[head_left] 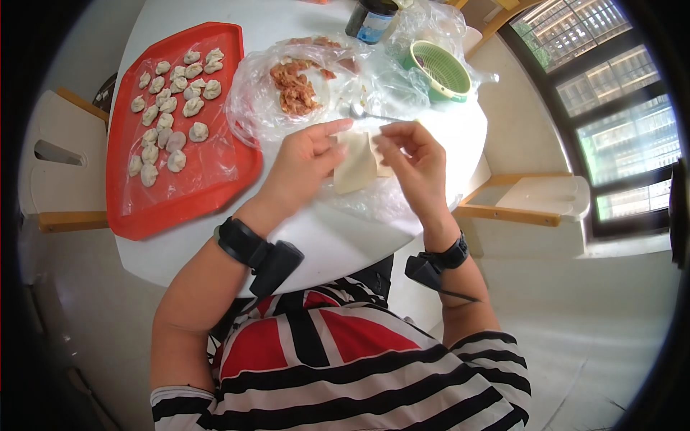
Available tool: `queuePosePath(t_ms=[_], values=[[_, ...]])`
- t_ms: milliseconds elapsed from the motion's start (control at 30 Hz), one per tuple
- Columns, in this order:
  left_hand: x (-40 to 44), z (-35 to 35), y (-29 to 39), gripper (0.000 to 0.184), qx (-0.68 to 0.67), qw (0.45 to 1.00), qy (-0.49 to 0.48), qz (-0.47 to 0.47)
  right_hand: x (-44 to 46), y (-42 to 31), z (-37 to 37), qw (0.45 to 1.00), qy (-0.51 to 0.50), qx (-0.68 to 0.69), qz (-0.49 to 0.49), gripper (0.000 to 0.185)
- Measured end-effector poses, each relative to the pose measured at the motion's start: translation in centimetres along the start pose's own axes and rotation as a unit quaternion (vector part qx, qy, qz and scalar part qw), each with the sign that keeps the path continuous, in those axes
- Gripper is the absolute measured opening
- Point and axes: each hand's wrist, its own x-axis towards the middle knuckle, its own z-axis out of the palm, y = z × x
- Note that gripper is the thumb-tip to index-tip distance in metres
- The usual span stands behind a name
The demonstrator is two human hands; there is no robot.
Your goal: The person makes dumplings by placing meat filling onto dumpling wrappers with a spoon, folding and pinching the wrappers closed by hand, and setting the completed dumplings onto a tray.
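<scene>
Red plastic tray (pixel 180 215), with folded dumplings (pixel 177 159) on clear film. To the right of the tray, pale wrapper (pixel 353 172) held up above the white table (pixel 338 248), between left hand (pixel 303 164) and right hand (pixel 417 161). Left thumb and forefinger pinching the wrapper near its upper left corner; right thumb and forefinger drawn close together by its upper right edge, too blurred to tell the exact grip. Just beside the tray, crumpled plastic bag (pixel 248 108) with meat filling (pixel 295 90). Farther right of the tray, spoon (pixel 358 110), lidded dark jar (pixel 371 23) and green basket (pixel 440 86).
</scene>
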Motion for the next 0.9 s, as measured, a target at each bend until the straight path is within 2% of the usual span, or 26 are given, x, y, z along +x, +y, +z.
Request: queuePosePath(t_ms=[33, 67, 100, 167, 200, 267, 300, 500, 733, 900], values=[[0.0, 0.0, 0.5, 0.043, 0.002, 1.0, 0.0, 0.001, 0.2, 0.3, -0.4, 1.0, 0.001, -0.018, -0.024, 0.017], [0.0, 0.1, 1.0, 0.04, -0.061, 0.998, 0.012, -0.005, 0.2, 0.3, -0.7, 1.0, 0.002, -0.017, -0.025, 0.017], [0.1, 0.2, 1.3, 0.037, -0.124, 0.992, 0.024, -0.01, 0.3, 0.3, -0.9, 0.999, -0.009, -0.036, -0.006, 0.022], [0.1, 0.0, 1.4, 0.037, -0.146, 0.989, 0.018, -0.01, 0.3, 0.7, -1.1, 0.998, -0.058, -0.022, 0.023, 0.035], [0.1, -0.2, 1.4, 0.036, -0.169, 0.985, 0.013, -0.011, 0.1, 0.5, -1.1, 0.998, -0.057, -0.022, 0.022, 0.035], [0.1, -0.3, 1.3, 0.036, -0.175, 0.984, 0.011, -0.012, -0.4, -0.1, -1.1, 0.978, -0.14, 0.088, 0.13, 0.035], [0.1, -0.3, 1.2, 0.036, -0.182, 0.983, 0.01, -0.014, -0.5, 0.2, -0.9, 0.971, -0.129, 0.142, 0.144, 0.031], [0.3, -0.5, 0.7, 0.028, -0.176, 0.983, 0.047, -0.037, -0.5, 0.3, -0.6, 0.983, -0.025, 0.165, 0.08, 0.022], [0.4, -0.6, 0.6, 0.027, -0.177, 0.982, 0.057, -0.041, -0.5, 0.9, -0.4, 0.984, -0.002, 0.172, 0.042, 0.015], [0.1, -0.2, 1.8, 0.037, -0.219, 0.973, -0.008, -0.073, -0.2, 1.0, -0.3, 0.977, 0.013, 0.205, 0.061, 0.014]])
